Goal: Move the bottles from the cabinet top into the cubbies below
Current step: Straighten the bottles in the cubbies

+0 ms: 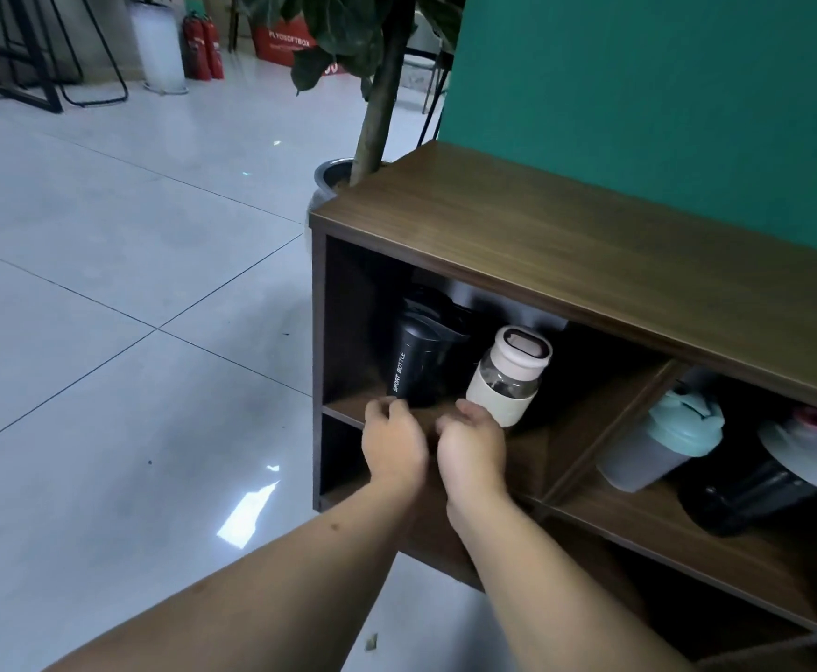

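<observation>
A black bottle (pixel 418 361) marked "SPORT BOTTLE" and a cream bottle (pixel 506 375) with a white cap stand side by side in the upper left cubby (pixel 348 308). My left hand (pixel 392 441) is at the cubby's front edge, its loosely curled fingertips at the black bottle's base. My right hand (pixel 472 451) is beside it, fingertips at the cream bottle's foot, not wrapped around it. In the cubby to the right stand a grey shaker with a teal lid (pixel 659 443) and a dark bottle with a pale lid (pixel 775 482). The cabinet top (pixel 566 244) shows only bare wood.
A potted tree (pixel 372 114) stands against the cabinet's far left corner. A green wall (pixel 663 89) rises behind the cabinet. Lower cubbies (pixel 338 458) are dark. Tiled floor (pixel 130 283) stretches to the left, with fire extinguishers (pixel 203 48) and black metal frames far back.
</observation>
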